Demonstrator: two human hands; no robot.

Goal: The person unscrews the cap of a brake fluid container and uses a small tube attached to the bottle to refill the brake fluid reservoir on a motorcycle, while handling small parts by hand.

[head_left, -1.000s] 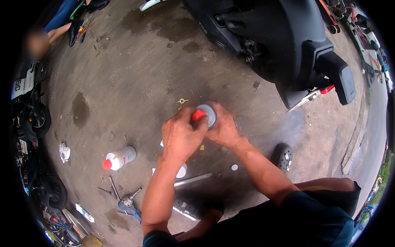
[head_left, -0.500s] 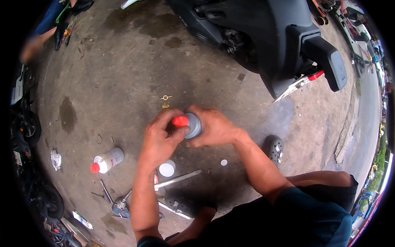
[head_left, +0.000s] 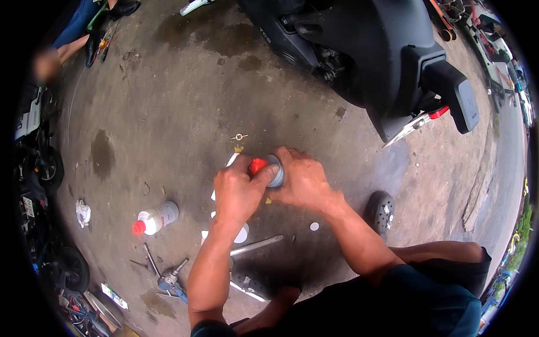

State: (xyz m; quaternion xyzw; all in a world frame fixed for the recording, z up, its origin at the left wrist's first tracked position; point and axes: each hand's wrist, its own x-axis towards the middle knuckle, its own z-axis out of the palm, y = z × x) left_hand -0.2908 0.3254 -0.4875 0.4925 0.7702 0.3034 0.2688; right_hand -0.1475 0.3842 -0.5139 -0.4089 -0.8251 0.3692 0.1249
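Note:
My left hand (head_left: 238, 191) is closed on a red cap (head_left: 257, 167) atop a grey container (head_left: 274, 175), its thumb pressed against the side. My right hand (head_left: 297, 177) wraps round the same grey container from the right. Beneath my hands on the concrete, white items (head_left: 241, 235) are partly hidden by my left arm. A small brass-coloured piece (head_left: 239, 137) lies just beyond my hands. A white bottle with a red cap (head_left: 163, 216) lies on its side to the left, and a small white disc (head_left: 314, 226) is to the right.
A dark scooter (head_left: 382, 62) fills the upper right. A blue power tool (head_left: 171, 279) and a metal bar (head_left: 255, 246) lie near me. Parked motorbikes (head_left: 45, 168) line the left. Another person's legs (head_left: 76, 31) and hand tools (head_left: 105, 44) are at the upper left.
The view has shifted slightly. Both hands still grip the grey container; my left fingers and thumb have shifted round the red cap. More white material now shows behind my left hand.

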